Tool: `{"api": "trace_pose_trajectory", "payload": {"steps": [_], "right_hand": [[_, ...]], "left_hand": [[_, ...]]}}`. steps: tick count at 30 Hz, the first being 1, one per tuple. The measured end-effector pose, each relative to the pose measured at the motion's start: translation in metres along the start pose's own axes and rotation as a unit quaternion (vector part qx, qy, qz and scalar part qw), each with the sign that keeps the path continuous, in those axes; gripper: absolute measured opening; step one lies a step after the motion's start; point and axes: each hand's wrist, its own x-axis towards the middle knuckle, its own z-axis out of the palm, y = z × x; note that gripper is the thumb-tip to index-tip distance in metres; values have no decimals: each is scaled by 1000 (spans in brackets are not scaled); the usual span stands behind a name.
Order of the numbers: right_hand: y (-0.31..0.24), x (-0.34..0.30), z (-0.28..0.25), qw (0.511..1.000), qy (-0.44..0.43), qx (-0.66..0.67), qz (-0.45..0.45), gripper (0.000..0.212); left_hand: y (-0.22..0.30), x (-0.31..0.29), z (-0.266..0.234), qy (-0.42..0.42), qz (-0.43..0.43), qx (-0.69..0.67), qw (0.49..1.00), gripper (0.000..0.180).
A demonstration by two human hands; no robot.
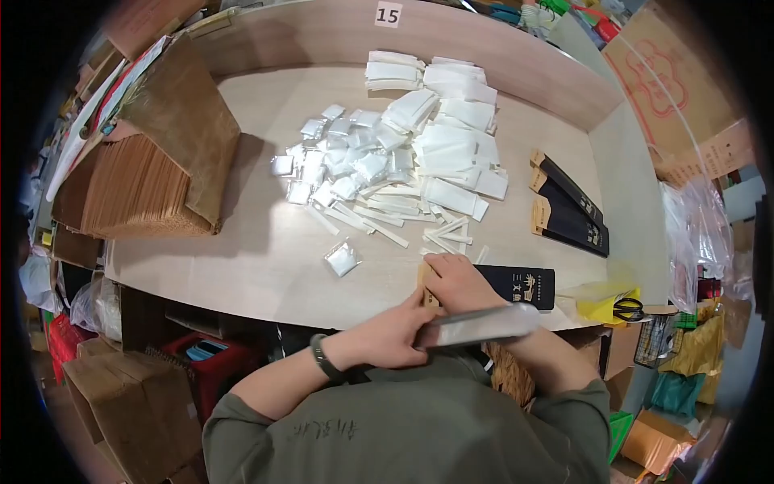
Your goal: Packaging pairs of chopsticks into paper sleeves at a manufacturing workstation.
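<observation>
My left hand point(393, 334) is closed on a long, flat clear-plastic-wrapped pack point(484, 324), slightly blurred, which sticks out to the right over my right forearm. At the table's front edge lies a flat black paper sleeve point(532, 288) with pale print and a tan end. My right hand point(455, 281) is closed at that tan end, its fingers partly hiding it. To the left of the sleeve, a small clear sachet with white contents point(343, 256) lies alone. Two more black sleeves point(571, 202) with tan ends overlap at the right of the table.
Many small white sachets point(347, 157) are heaped mid-table, beside stacked white paper packets point(451, 145) and loose narrow strips point(379, 222). A carton of brown cardboard pieces point(145, 181) stands left. Black-handled scissors point(628, 309) sit in a yellow holder at the right edge. Low panels point(298, 40) border the table.
</observation>
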Motion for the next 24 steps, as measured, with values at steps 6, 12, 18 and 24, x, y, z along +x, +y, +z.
{"api": "trace_pose_trajectory", "payload": {"steps": [6,12,18,24], "right_hand": [[-53,7,-34,952,-13,116,283,33],[-45,17,-2,947,10,59,315,24],[-51,29,2,932,6,138,335,17],[-36,78,2,961,37,123,244,18]], "left_hand": [[-43,-25,-34,314,-212,180,908,27],[-53,-35,-26,337,-78,256,903,57],[-36,-67,-35,208,-139,299,921,75],[-46,-39,-64,330,49,359,872,59]]}}
